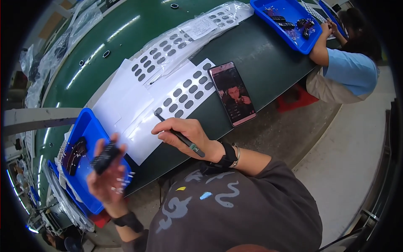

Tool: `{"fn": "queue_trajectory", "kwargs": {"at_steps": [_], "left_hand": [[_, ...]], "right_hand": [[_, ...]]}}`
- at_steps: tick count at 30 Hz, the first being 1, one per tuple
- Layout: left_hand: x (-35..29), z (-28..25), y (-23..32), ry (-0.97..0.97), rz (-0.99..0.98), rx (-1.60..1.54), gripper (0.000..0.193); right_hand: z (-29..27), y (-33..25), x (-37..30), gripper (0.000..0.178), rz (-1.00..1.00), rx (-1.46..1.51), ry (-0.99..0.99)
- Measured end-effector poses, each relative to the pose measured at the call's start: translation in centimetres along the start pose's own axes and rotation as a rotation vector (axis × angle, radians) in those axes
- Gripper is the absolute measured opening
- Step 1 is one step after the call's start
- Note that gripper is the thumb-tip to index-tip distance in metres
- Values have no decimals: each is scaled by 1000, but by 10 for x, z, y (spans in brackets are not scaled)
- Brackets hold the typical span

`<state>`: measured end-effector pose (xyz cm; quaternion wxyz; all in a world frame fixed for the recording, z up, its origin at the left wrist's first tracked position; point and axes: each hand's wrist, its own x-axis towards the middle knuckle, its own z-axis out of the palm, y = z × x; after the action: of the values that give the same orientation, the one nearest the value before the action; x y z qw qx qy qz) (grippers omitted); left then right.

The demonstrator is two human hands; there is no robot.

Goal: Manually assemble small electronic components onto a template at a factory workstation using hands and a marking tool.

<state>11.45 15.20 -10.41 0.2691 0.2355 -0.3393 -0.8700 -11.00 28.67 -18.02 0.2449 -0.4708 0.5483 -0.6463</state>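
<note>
My right hand [187,133] is closed around slim black tweezers [180,136]. Their tip is at the near end of a white sheet of dark oval stickers [183,98], by a small dark oval that may be a sticker; whether it is gripped is too small to tell. My left hand [107,174], smeared by motion, grips a small black block-shaped part [105,158] between thumb and fingers. It is raised over the right side of a blue tray [93,200]. Small white bits show by the left palm. Dark curved parts [75,156] and white bits lie in the tray.
A phone [233,94] lies right of the sticker sheet. Behind are more sticker sheets in clear plastic [168,46] and blank white paper [121,98]. Another person [348,71] sits at the far right by a second blue tray [261,19]. A green belt-like surface [121,29] curves behind the table.
</note>
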Motion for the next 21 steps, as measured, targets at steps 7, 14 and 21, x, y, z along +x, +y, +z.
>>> {"fn": "queue_trajectory", "kwargs": {"at_steps": [7,14,21], "left_hand": [[32,33,-66,122,-316,303,64],[50,39,-69,-66,79,1161,49],[52,45,-70,107,-4,908,49]], "right_hand": [[-14,-4,-1,16,-135,-80,53],[-16,1,-7,21,-200,-247,107],[-15,9,-7,20,69,7,-20]]}}
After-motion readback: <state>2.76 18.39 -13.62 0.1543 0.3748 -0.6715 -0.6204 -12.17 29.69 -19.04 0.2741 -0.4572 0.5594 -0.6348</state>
